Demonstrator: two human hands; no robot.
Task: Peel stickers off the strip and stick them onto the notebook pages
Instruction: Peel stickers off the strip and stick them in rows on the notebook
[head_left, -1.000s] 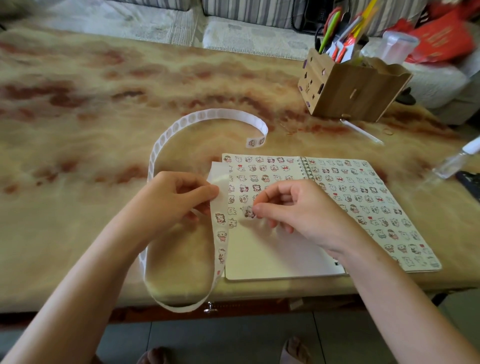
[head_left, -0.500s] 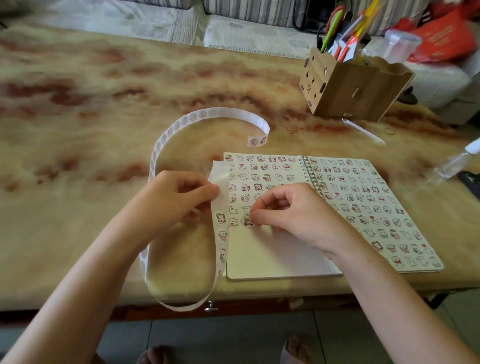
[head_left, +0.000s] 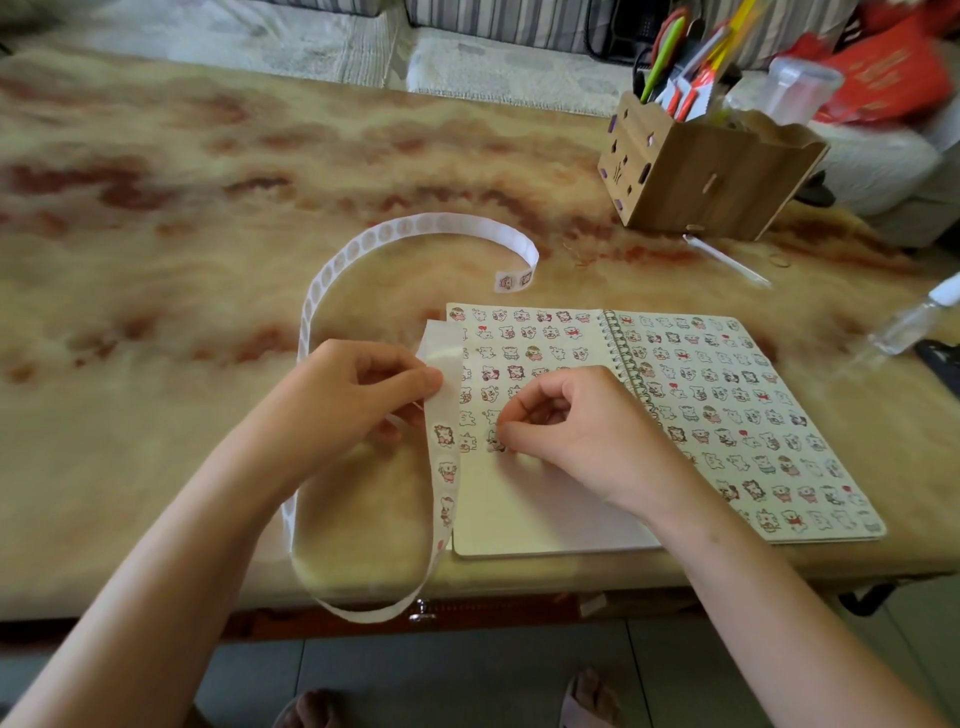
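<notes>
An open spiral notebook (head_left: 524, 514) lies at the table's front edge, both pages dotted with small cartoon stickers. A long white sticker strip (head_left: 395, 236) loops across the table and hangs over the front edge. My left hand (head_left: 353, 395) pinches the strip just left of the notebook, where a few stickers still sit on it. My right hand (head_left: 582, 426) rests on the left page with curled fingers, its thumb and forefinger pressing a small sticker (head_left: 496, 442) onto the paper at the end of a row.
A wooden desk organiser (head_left: 701, 176) with pens and scissors stands at the back right. A white stick (head_left: 727, 260) lies in front of it. A clear small bottle (head_left: 914, 322) lies at the right edge. A sofa runs behind the table.
My right hand has lowered the sticker onto the left page and now presses it down. My left hand keeps its hold on the strip.
</notes>
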